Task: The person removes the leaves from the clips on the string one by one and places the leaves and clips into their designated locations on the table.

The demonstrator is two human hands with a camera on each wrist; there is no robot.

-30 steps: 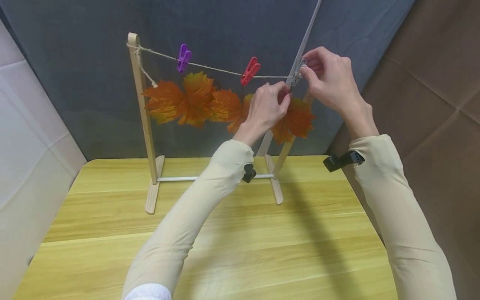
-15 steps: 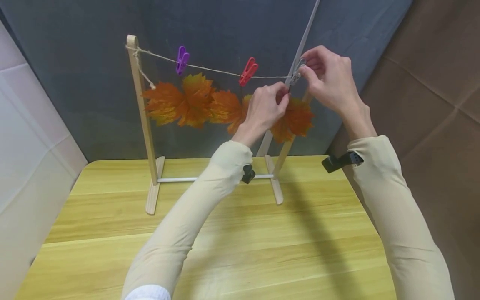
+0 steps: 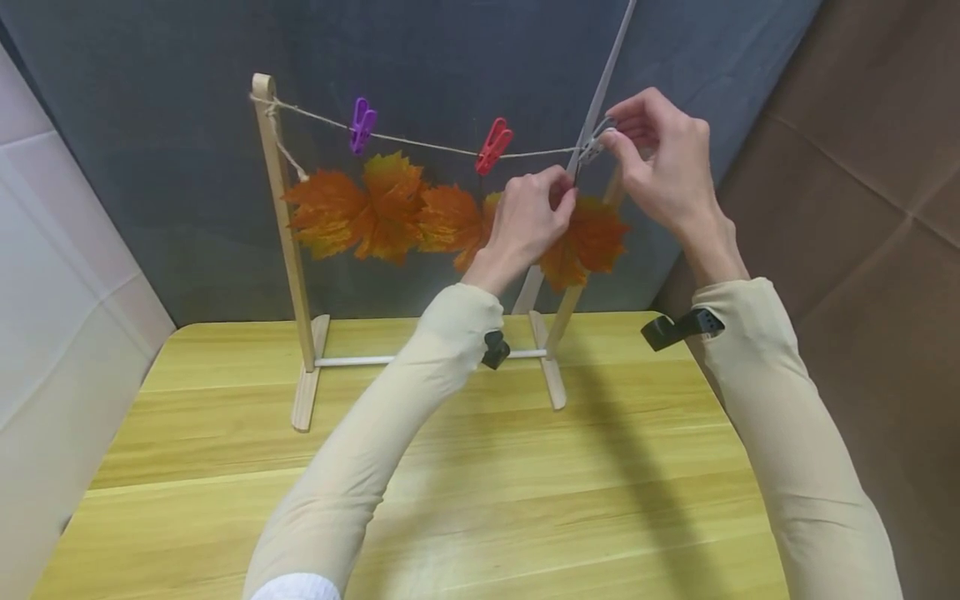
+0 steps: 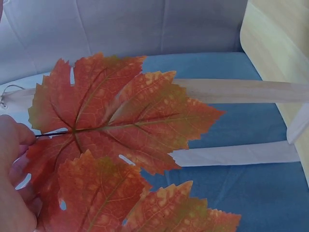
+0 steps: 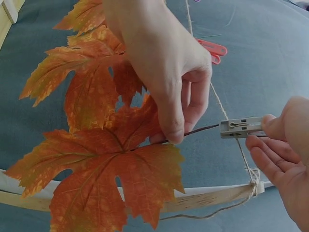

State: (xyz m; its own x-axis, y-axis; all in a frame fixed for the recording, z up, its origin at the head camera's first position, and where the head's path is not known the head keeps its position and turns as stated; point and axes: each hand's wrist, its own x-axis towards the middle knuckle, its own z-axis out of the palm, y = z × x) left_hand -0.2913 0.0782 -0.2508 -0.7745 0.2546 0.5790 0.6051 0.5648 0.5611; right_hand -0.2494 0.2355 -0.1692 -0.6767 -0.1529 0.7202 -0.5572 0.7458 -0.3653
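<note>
My left hand (image 3: 525, 212) pinches the dark stem (image 5: 203, 129) of an orange maple leaf (image 5: 116, 162), whose blades spread below and beside the fingers. With thumb and fingertips my right hand (image 3: 667, 158) holds the handle end of a grey clothespin (image 5: 239, 127). This clothespin sits across the twine (image 5: 219, 102), near the knot at the right post. The stem's tip meets the clothespin's mouth; whether it lies between the jaws I cannot tell. A red clothespin (image 3: 494, 147) and a purple clothespin (image 3: 363, 127) stand on the twine to the left, with leaves below them.
The twine runs between two wooden posts, the left post (image 3: 281, 217) and the right post (image 3: 567, 312). A white rod (image 3: 352, 362) joins their feet on the wooden table (image 3: 450, 492). Behind hangs a dark grey cloth (image 3: 465, 50); a brown cloth (image 3: 862, 208) hangs at the right.
Both hands stay nearly in place. The grey clothespin in my right hand tilts slightly more. The head view has shifted a little.
</note>
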